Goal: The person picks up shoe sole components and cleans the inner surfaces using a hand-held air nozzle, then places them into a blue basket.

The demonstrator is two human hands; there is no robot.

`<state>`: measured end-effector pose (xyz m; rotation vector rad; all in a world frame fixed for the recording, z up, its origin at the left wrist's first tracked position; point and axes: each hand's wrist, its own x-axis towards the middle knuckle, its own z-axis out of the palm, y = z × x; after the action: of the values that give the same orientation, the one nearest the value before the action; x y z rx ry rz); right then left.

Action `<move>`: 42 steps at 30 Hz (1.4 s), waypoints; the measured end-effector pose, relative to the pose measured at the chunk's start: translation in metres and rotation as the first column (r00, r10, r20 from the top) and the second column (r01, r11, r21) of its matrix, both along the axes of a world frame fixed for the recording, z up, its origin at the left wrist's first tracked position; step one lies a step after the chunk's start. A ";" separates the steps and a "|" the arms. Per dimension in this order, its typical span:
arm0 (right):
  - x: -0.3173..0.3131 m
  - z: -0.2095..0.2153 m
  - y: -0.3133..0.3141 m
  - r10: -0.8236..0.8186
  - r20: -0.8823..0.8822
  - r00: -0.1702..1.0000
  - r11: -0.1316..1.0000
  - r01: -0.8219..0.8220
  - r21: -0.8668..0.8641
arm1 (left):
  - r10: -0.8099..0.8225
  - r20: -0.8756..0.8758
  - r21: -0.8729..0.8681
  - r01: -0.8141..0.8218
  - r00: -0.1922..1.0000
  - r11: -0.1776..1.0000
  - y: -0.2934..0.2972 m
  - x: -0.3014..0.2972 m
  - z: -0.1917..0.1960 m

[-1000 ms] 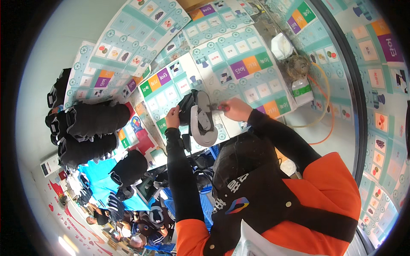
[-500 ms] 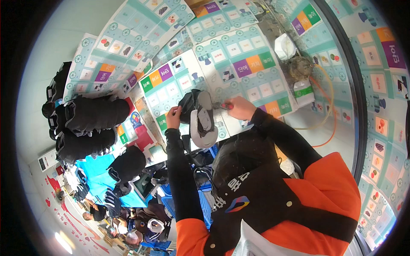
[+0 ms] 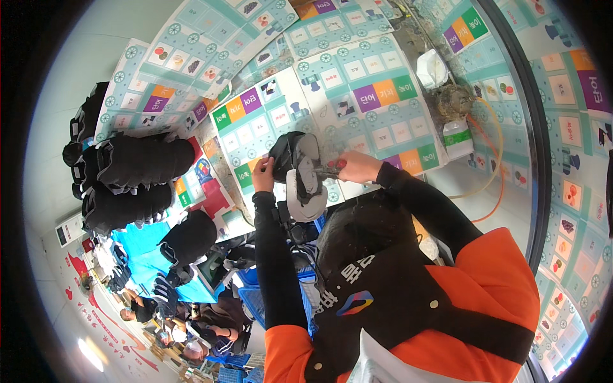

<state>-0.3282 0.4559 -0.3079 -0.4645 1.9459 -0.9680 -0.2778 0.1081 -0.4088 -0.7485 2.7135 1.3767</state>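
A black and grey shoe upper (image 3: pixel 311 167) rests on the paper-covered worktop in front of me, its grey inner side turned up and its pale rounded end toward me. My left hand (image 3: pixel 262 173) pinches its black left edge between thumb and fingers. On the other side, my right hand (image 3: pixel 361 167) is closed around a small tool with a red handle (image 3: pixel 340 164). The dark front of this tool points at the upper's right edge; blur hides its exact kind and whether it touches.
Stacks of black shoe uppers (image 3: pixel 143 163) stand at the left, with another black pile (image 3: pixel 191 236) nearer. Printed sheets (image 3: pixel 357 70) cover the worktop. A white cup-like container (image 3: pixel 431 69) and yellow and orange hoses (image 3: pixel 495 150) are at the right. People sit at lower left.
The right hand and its red-handled tool have shifted slightly, with the tool's front now nearer the upper. My left hand keeps its grip. The whole view has tilted a little.
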 end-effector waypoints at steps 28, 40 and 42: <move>0.028 -0.030 0.013 -0.240 -0.184 0.953 0.970 0.228 -0.081 | 0.030 -0.012 0.075 -0.029 0.999 0.997 0.000 0.001 0.002; -0.001 0.016 0.097 -0.513 0.147 0.846 0.828 0.532 -0.177 | -0.950 -0.011 -0.667 0.706 0.311 0.239 0.075 -0.006 0.149; -0.005 0.011 0.098 -0.527 0.178 0.831 0.810 0.555 -0.191 | -0.945 0.023 -0.731 0.650 0.326 0.207 0.070 0.008 0.119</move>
<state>-0.3333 0.5541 -0.2967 0.0423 1.8969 -1.5678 -0.2693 0.1784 -0.2895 1.2288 2.9491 0.2944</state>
